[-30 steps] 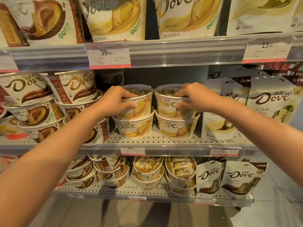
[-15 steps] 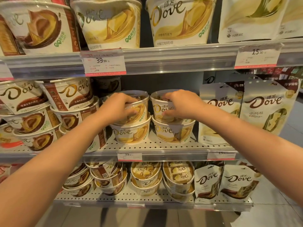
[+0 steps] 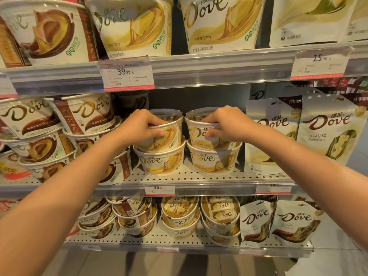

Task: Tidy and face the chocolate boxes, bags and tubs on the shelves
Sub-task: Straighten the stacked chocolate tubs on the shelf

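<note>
Two stacks of cream-and-gold Dove tubs stand side by side on the middle shelf (image 3: 199,179). My left hand (image 3: 139,126) grips the rim of the upper left tub (image 3: 169,136), fingers over its clear lid and thumb on its front. My right hand (image 3: 227,124) grips the upper right tub (image 3: 199,134) the same way, covering part of its logo. Each upper tub sits on a lower tub, the left one (image 3: 159,162) and the right one (image 3: 213,160), both with logos facing out.
Brown Dove tubs (image 3: 83,116) are stacked at the left of the same shelf, white Dove bags (image 3: 326,128) stand at the right. Larger tubs (image 3: 131,26) fill the shelf above; more tubs and bags (image 3: 256,222) sit below. Price tags (image 3: 126,74) hang on the rails.
Both hands have stayed on the two upper tubs. The left tub has turned, its logo now hidden. The shelves have shifted slightly lower in view.
</note>
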{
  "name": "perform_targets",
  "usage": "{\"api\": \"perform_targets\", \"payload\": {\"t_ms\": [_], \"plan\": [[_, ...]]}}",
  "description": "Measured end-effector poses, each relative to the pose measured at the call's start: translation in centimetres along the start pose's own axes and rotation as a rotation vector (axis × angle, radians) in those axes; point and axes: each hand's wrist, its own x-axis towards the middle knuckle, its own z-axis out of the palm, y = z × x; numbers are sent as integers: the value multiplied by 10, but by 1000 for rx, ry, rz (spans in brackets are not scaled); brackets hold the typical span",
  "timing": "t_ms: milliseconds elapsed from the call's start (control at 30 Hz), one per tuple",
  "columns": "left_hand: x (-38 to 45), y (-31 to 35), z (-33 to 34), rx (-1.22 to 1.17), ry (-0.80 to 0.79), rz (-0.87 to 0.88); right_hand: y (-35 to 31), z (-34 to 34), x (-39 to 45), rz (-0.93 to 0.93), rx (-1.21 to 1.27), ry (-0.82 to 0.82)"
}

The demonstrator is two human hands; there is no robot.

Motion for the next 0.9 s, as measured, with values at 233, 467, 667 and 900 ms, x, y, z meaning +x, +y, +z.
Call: {"api": "perform_targets", "payload": {"t_ms": [233,467,667,900], "plan": [[-1,-8,-2,-60,-3,3,10,-5,-4,-21,143,-40],[0,-8,0,-44,26,1,8,-3,-6,-33,130,-5],[4,-4,5,88,81,21,9,-5,-3,-35,124,-27],[-18,-11,39,142,352,80,20,5,-18,-144,176,86]]}}
